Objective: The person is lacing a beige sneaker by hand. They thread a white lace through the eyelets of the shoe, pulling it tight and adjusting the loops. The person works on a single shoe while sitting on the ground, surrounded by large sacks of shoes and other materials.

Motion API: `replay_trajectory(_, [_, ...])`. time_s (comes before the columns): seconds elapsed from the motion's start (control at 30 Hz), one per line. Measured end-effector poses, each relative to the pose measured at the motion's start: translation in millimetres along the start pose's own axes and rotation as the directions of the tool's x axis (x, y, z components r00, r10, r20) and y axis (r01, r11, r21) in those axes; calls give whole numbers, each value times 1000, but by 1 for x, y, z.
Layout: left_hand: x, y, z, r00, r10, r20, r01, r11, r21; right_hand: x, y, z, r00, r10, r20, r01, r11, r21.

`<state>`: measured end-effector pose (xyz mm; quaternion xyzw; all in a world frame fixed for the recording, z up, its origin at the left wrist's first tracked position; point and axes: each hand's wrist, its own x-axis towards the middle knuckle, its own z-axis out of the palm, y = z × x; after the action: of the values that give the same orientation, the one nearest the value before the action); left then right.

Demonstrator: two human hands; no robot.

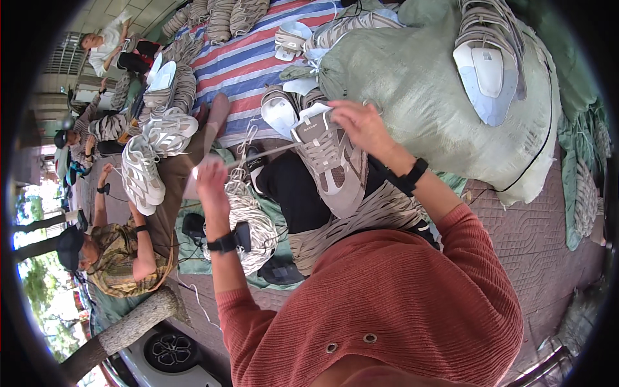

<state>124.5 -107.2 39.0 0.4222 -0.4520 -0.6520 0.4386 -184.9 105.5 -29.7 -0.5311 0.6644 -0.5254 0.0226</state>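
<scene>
head view: the left hand (213, 184) pinches a pale lace (278, 151) stretched taut from the grey shoe (336, 173); the right hand (364, 128) is at the shoe's upper end, its grip unclear. the shoe rests on the lap (289, 188), between a white lace bundle (261, 242) and a bulging green sack (412, 84).

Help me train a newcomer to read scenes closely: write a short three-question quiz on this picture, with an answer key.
1. What stretches between the grey-and-white shoe being handled and the person's left hand?

2. True or false: the person's right hand is at the toe of that shoe.

3. Which colours make up the stripes of the large sheet?
A) green and yellow
B) red, white and blue
C) black and orange

Key
1. A lace, drawn out nearly straight.
2. False; it is at the opposite end.
3. B.
</scene>
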Motion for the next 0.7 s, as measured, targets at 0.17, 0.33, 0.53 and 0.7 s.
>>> replay_trajectory(0.17, [-30, 13, -91, 865, -482, -137, 290, 259, 922, -42, -33, -3, 978, -189, 87, 208, 922, -328])
replay_trajectory(0.33, [-22, 0, -59, 884, -341, 320, -232, 274, 933, -51, -45, -18, 969, 181, 170, -168, 982, -86])
replay_trajectory(0.53, [-7, -52, 102, 675, 157, 721, -712, 396, 581, -24, -1, 6, 826, 469, 314, -555, 774, 304])
replay_trajectory(0.7, [-20, -69, 174, 581, -45, 812, -781, 251, 573, -11, 7, -2, 855, 416, 309, -485, 853, 194])
